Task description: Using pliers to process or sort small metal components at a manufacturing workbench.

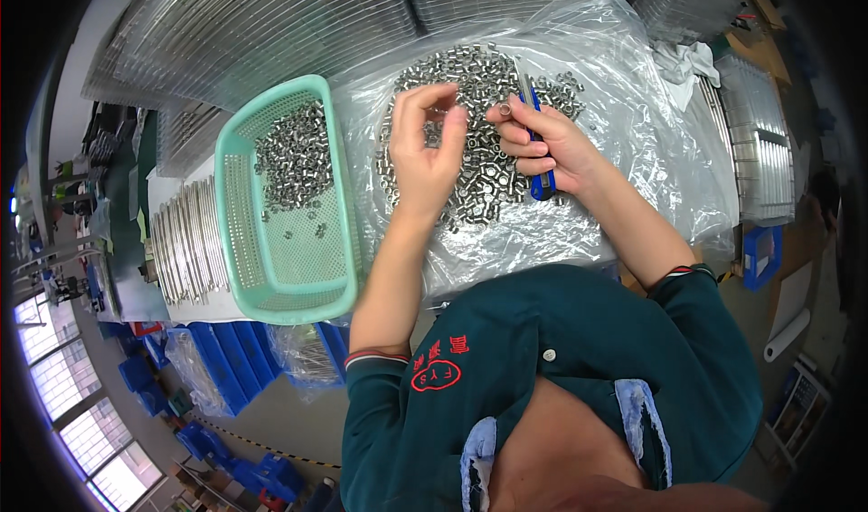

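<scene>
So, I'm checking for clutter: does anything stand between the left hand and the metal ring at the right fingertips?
Nothing visible: the gap from the left hand to the metal ring is open, above the loose metal pieces. The blue-handled tool in the right hand sits right of the ring.

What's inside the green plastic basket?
Small metal sleeves are heaped toward the far end of the mesh basket, with a few loose ones nearer. The floor beneath the heap is covered and cannot be seen.

The left grip (425, 158) cups, loosely parted, while the right grip (568, 150) pinches, forearms (393, 272) angled inward.
</scene>
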Motion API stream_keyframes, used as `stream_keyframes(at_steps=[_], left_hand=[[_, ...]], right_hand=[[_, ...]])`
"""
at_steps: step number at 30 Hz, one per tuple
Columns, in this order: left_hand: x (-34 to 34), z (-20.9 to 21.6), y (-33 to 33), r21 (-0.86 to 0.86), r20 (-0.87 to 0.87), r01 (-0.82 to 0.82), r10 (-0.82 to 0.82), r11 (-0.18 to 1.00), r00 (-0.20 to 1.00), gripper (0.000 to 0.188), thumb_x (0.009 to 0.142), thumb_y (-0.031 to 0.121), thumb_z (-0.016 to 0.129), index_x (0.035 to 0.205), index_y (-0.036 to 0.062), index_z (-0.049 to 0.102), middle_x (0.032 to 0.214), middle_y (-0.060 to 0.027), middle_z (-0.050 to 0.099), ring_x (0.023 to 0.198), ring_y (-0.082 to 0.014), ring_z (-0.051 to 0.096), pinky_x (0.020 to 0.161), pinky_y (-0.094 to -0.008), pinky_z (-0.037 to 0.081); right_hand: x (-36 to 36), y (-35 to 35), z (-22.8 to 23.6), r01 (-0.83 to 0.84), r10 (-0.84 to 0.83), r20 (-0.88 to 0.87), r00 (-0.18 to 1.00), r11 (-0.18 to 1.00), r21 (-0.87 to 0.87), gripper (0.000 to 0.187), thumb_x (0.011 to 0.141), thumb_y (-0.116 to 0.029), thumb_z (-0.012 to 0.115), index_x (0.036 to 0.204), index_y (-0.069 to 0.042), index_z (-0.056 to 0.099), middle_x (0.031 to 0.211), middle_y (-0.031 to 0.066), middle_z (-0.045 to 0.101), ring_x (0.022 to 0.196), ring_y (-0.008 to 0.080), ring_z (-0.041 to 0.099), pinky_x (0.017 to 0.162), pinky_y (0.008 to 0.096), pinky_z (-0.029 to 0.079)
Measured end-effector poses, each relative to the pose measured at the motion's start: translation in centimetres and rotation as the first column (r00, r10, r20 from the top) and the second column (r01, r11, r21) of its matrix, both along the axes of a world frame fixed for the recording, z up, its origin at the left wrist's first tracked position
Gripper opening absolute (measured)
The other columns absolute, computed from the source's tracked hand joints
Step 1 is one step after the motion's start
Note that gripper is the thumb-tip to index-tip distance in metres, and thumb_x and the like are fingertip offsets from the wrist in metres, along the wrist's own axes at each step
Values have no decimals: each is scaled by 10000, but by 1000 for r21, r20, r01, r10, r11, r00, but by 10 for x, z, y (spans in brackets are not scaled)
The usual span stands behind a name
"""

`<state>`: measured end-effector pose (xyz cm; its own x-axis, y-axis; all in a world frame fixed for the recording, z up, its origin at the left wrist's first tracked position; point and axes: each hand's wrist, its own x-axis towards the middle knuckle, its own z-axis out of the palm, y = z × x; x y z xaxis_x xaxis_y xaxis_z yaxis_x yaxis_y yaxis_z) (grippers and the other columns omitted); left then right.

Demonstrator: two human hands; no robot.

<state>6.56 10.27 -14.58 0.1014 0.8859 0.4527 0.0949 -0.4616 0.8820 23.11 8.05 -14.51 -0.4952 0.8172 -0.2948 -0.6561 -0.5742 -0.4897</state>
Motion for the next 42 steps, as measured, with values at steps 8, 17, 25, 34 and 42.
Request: stream_keyframes(at_steps=[8, 17, 25, 34, 42], left_hand=[[6, 0, 2, 233, -266, 61, 3, 970, 964, 189, 702, 5, 664, 883, 29, 615, 879, -86, 569, 817, -192, 551, 719, -292, 451], [5, -2, 2, 354, -306, 73, 42, 933, 951, 197, 696, -14, 667, 877, 19, 596, 908, -93, 564, 826, -181, 547, 682, -269, 450], [5, -4, 3, 229, -261, 81, -19, 970, 965, 207, 717, 15, 654, 912, 19, 584, 936, -89, 565, 837, -174, 539, 669, -263, 452], [3, -3, 3, 274, -352, 111, -7, 955, 936, 272, 715, 21, 659, 983, 45, 625, 933, -89, 576, 831, -178, 543, 676, -262, 449], [7, -3, 2, 267, -311, 98, -10, 959, 950, 210, 709, -17, 648, 909, 40, 616, 950, -95, 571, 868, -191, 551, 707, -273, 467]], right_hand=[[-1, -1, 1, 19, -20, 54, 998, 1000, 9, 161, 883, -218, 521, 857, -61, 496, 656, -39, 431, 471, -23, 332, 336, 112, 250], [-2, -1, 1, 28, -28, 40, 999, 1000, -11, 146, 881, -197, 523, 914, -57, 499, 655, -38, 436, 471, -24, 338, 334, 110, 253], [0, 0, -3, 40, -48, 117, 992, 996, 74, 193, 878, -185, 525, 983, -26, 491, 637, -41, 425, 470, -24, 335, 336, 109, 245], [0, -1, -1, 38, -40, 72, 997, 999, 25, 154, 869, -205, 545, 826, -65, 501, 654, -32, 461, 464, -24, 344, 338, 113, 263], [-2, -1, -2, 47, -46, 91, 995, 999, -4, 131, 880, -201, 525, 884, -73, 493, 670, -31, 466, 474, -27, 352, 339, 111, 256]])
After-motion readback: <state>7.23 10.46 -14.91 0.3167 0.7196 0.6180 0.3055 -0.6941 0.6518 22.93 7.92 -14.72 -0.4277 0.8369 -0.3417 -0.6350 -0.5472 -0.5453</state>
